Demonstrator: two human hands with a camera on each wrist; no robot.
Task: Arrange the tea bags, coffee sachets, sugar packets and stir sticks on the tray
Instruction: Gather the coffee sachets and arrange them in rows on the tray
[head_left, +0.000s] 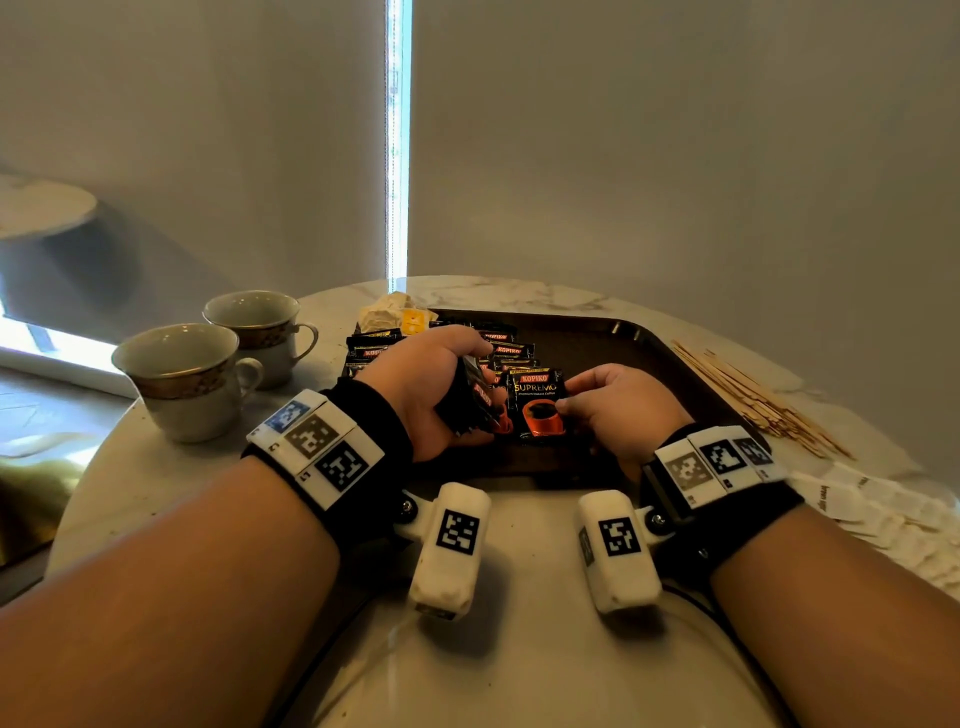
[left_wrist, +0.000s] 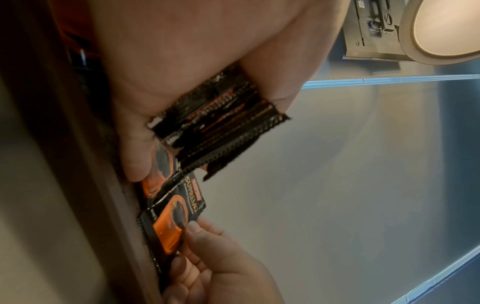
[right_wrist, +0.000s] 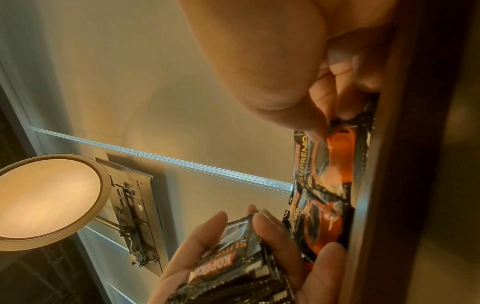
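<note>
My left hand (head_left: 441, 374) grips a stack of black Kopiko coffee sachets (left_wrist: 221, 123) on edge over the near left of the dark brown tray (head_left: 649, 353). My right hand (head_left: 597, 400) pinches the right edge of one sachet (head_left: 537, 405) lying face up on the tray floor, with another sachet (right_wrist: 322, 224) beside it. More sachets (head_left: 374, 353) lie spread at the tray's far left. Tea bags (head_left: 400, 312) sit in a heap behind them. Wooden stir sticks (head_left: 753, 395) lie on the table right of the tray. White sugar packets (head_left: 883, 509) are scattered at the near right.
Two gold-rimmed cups (head_left: 182, 379) (head_left: 260, 327) stand on the round marble table (head_left: 519, 649) left of the tray. A grey blind hangs close behind the table. The table's edge curves round on the left and right.
</note>
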